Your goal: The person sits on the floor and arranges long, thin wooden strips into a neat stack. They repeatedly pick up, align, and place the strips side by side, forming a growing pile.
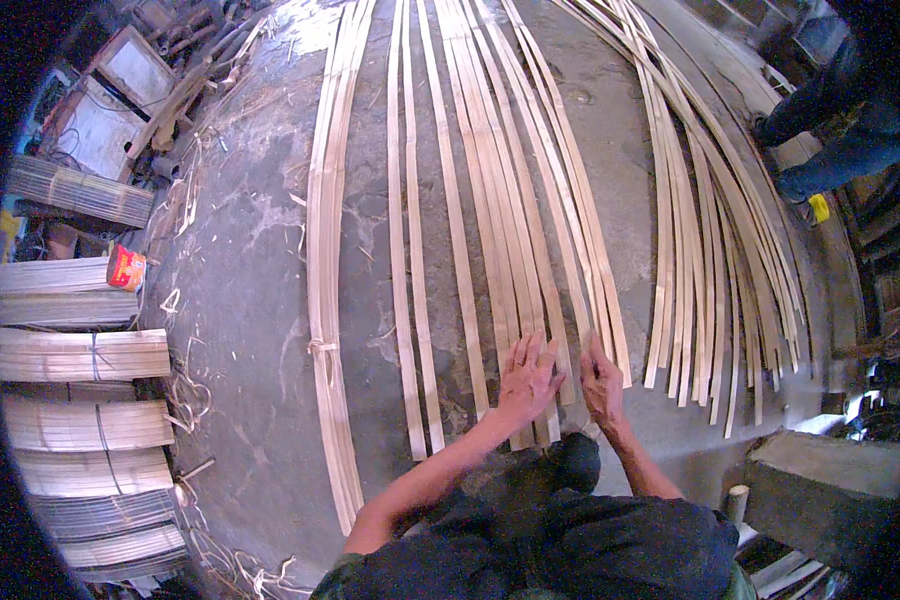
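Long pale bamboo strips [478, 200] lie side by side on the grey floor, running away from me. My left hand [528, 378] rests flat across several of them near their close ends, fingers spread. Just to its right, my right hand [601, 383] has curled fingers closed at the near end of a bamboo strip [573, 270]. The fingertips partly hide that end. Two single strips [410, 300] lie apart on the left. Beyond them is a narrow bundle [324, 240], tied with a pale band.
A fanned pile of strips [705, 250] spreads to the right. Tied stacks of slats [80, 355] line the left side, one bearing a red container [127, 268]. A concrete block [820, 490] stands at lower right. At the upper right are another person's legs [840, 150]. Shavings [185, 390] litter the floor.
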The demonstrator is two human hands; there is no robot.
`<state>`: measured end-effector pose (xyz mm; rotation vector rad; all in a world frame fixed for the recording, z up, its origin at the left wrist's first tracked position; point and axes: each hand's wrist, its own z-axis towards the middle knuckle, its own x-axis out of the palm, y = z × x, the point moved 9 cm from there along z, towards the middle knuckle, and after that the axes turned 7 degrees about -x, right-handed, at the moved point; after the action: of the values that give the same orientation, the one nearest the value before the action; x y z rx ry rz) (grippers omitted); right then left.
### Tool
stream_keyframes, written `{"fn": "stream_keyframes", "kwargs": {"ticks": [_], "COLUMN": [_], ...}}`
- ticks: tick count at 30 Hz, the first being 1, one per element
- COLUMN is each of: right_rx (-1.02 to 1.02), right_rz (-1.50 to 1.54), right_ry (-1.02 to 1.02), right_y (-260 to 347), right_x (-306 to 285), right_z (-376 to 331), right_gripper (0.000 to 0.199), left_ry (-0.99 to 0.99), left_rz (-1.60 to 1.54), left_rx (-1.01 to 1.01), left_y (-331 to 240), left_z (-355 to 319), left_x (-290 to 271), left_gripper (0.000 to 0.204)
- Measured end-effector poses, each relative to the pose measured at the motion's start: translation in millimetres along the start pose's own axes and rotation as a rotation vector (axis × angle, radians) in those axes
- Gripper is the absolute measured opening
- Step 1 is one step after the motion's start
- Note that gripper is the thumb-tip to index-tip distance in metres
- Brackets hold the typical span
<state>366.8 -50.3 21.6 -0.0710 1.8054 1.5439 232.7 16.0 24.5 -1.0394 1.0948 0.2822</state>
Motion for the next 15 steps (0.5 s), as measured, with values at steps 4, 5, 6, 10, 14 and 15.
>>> {"fn": "stream_keyframes", "kwargs": {"ticks": [4, 5, 6, 10, 14, 15], "right_rx": [0.140, 0.068, -0.001, -0.006, -0.071, -0.116], "right_rz": [-0.064, 0.036, 0.129, -0.079, -0.151, -0.130], "right_ry": [0.104, 0.076, 0.044, 0.101, 0.128, 0.118], "right_y": [-2, 0, -8, -36, -19, -13], "right_x": [-2, 0, 3, 23, 26, 25], "right_z": [18, 21, 22, 28, 48, 50], "right_gripper": [0.048, 0.047, 0.047, 0.046, 0.044, 0.043], "left_ry": [0.208, 0.226, 0.246, 0.329, 0.290, 0.291], "left_rz": [0.128, 0.135, 0.136, 0.215, 0.182, 0.179], "left_rx": [0.036, 0.036, 0.041, 0.052, 0.063, 0.063], "left_y": [-7, 0, 1, 4, 4, 5], "left_z": [13, 15, 18, 20, 20, 19], "left_x": [18, 27, 34, 45, 41, 42], "left_gripper": [0.087, 0.092, 0.096, 0.097, 0.095, 0.094]}}
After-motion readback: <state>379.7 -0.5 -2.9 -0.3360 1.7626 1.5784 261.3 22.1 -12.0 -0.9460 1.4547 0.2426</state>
